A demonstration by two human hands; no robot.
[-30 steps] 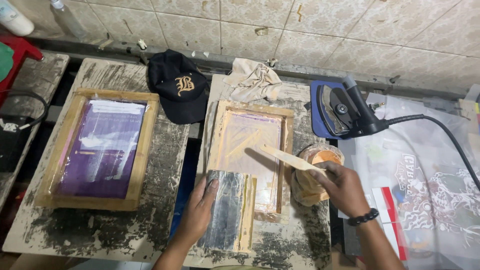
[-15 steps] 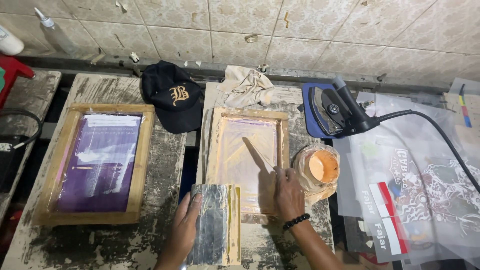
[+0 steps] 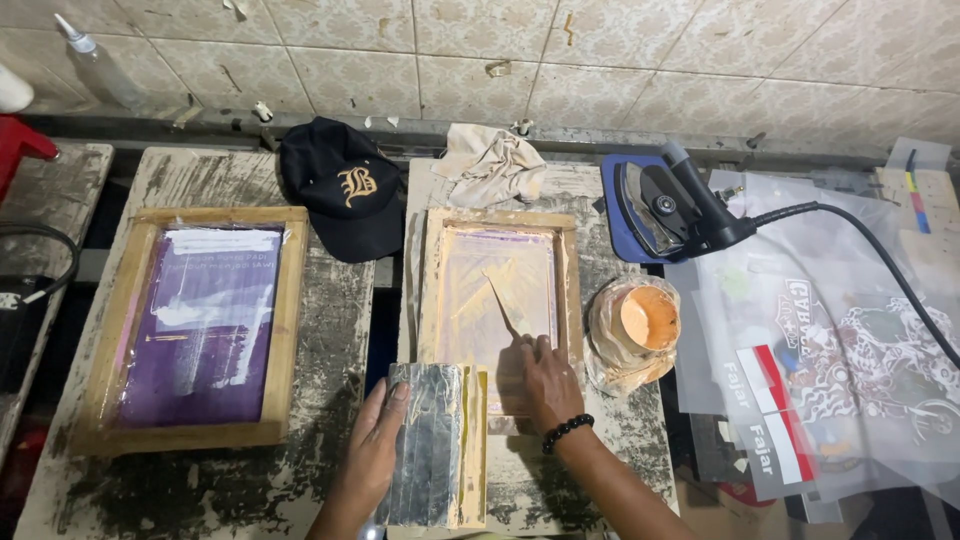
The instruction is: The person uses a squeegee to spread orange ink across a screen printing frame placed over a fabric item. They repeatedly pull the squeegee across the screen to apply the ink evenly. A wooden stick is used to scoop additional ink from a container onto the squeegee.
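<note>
At the far upper left of the frame a clear squeeze bottle (image 3: 95,65) leans against the tiled wall. Below it, on the left of the frame, a wooden frame with a purple screen (image 3: 195,325) lies flat on a paint-stained tabletop (image 3: 330,330). Just above its right corner sits a black cap (image 3: 345,190).

Near the bottom middle, the left hand (image 3: 372,450) rests against the left side of a silver, tape-wrapped block (image 3: 425,445) with a yellow wooden edge. The fingers are flat along the block, not wrapped around it, so the grip is loose and open.

Right of the block is a second wooden frame with a pale screen (image 3: 500,290), lying flat in the middle of the frame. A crumpled cloth (image 3: 490,165) lies above it. The right hand (image 3: 545,380), with a black bead bracelet (image 3: 565,432) on the wrist, sits on the lower part of this screen. Its fingers are pinched together on a thin flat stick (image 3: 500,300), which points up and to the left across the screen.

Just right of this frame stands a tub of orange paint (image 3: 645,318), wrapped in plastic. Above it, an iron (image 3: 665,205) lies on a blue pad (image 3: 615,215), and its black cord (image 3: 880,260) runs off to the right. On the far right lie clear plastic sheets with printed pictures (image 3: 830,370).
</note>
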